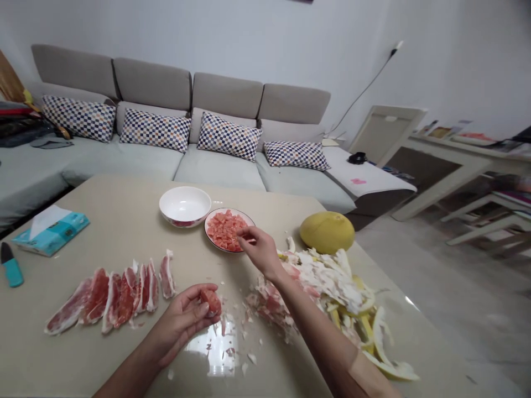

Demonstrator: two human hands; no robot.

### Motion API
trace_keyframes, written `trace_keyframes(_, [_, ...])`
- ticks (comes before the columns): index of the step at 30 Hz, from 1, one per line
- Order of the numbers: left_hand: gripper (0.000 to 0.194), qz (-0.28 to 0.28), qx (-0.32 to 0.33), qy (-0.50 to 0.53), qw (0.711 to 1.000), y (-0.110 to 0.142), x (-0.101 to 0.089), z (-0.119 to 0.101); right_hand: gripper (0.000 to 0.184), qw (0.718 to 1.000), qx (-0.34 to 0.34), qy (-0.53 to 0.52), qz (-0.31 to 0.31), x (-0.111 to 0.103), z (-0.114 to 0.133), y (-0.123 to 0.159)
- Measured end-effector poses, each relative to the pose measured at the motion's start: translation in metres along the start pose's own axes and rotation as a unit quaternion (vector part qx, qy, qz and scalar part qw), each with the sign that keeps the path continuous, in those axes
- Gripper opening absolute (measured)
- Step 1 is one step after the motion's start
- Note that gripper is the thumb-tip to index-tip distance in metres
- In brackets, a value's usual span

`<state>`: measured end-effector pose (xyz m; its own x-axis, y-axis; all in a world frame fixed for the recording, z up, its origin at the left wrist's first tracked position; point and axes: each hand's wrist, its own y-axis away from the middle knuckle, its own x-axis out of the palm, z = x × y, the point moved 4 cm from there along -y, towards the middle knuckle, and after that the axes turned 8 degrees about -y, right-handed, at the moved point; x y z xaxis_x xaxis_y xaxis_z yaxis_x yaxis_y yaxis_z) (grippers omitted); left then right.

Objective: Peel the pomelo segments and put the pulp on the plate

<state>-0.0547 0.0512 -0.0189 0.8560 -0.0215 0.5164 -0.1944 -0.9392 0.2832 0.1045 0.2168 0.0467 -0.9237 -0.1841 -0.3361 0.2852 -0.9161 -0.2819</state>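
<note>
My left hand [193,309] is closed around a chunk of peeled pink pomelo flesh [211,302], held just above the table near its front. My right hand [259,249] reaches over the right rim of a dark-edged plate [209,239]. Its fingers are drawn together, and whatever they may hold is too small to make out. Small pieces of pomelo flesh [226,228] are heaped on that plate. To the left, several pomelo segments [124,293] lie in a row with their white membrane on.
A white bowl [185,204] stands beside the plate. At the right are a whole yellow pomelo [327,232] and a pile of peel and membrane [332,282]. A tissue pack [53,232] and a turquoise-handled knife [12,268] lie at the left. Behind the table is a sofa [219,171].
</note>
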Motion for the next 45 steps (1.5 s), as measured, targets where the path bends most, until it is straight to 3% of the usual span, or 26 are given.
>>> trace_keyframes(2, [0.039,-0.001,0.008,0.003,1.000,0.000,0.000,-0.002,0.015,1.000,-0.016,0.010,0.007,0.001,-0.001,-0.013])
trace_keyframes(4, [0.042,-0.008,0.013,0.004,1.000,-0.001,0.000,-0.002,0.018,0.999,-0.024,0.013,0.035,0.005,0.004,-0.004])
trace_keyframes(9, [0.044,-0.014,0.047,-0.033,0.998,-0.004,0.002,-0.001,0.019,0.980,0.019,-0.030,0.197,0.028,0.028,0.079])
trace_keyframes(10, [0.044,-0.007,0.056,-0.044,0.997,-0.004,0.004,0.000,0.020,0.978,0.023,-0.045,0.201,0.031,0.032,0.094])
trace_keyframes(13, [0.044,0.008,0.071,-0.077,0.994,-0.001,0.008,0.002,0.013,0.982,0.027,-0.065,0.176,0.032,0.037,0.119])
trace_keyframes(18, [0.047,0.025,0.089,-0.115,0.989,0.005,0.011,0.007,0.010,0.989,0.004,-0.069,0.131,0.026,0.039,0.126])
trace_keyframes(23, [0.058,0.022,0.074,-0.068,0.995,0.006,0.015,0.013,0.013,0.995,-0.054,-0.058,0.064,0.024,0.043,0.138])
trace_keyframes(27, [0.045,0.012,0.068,-0.069,0.995,0.005,0.020,0.014,0.015,0.994,-0.084,-0.055,0.038,0.027,0.044,0.150])
trace_keyframes(32, [0.042,0.037,0.071,-0.087,0.993,0.006,0.021,0.007,0.012,0.994,0.011,-0.097,0.038,0.026,0.042,0.151])
trace_keyframes(37, [0.043,0.069,0.061,-0.072,0.993,0.006,0.023,0.006,0.021,0.982,0.102,-0.148,0.061,0.024,0.039,0.147])
trace_keyframes(45, [0.050,0.062,0.066,-0.069,0.993,0.005,0.018,0.008,0.037,0.937,0.209,-0.268,0.082,0.028,0.028,0.149])
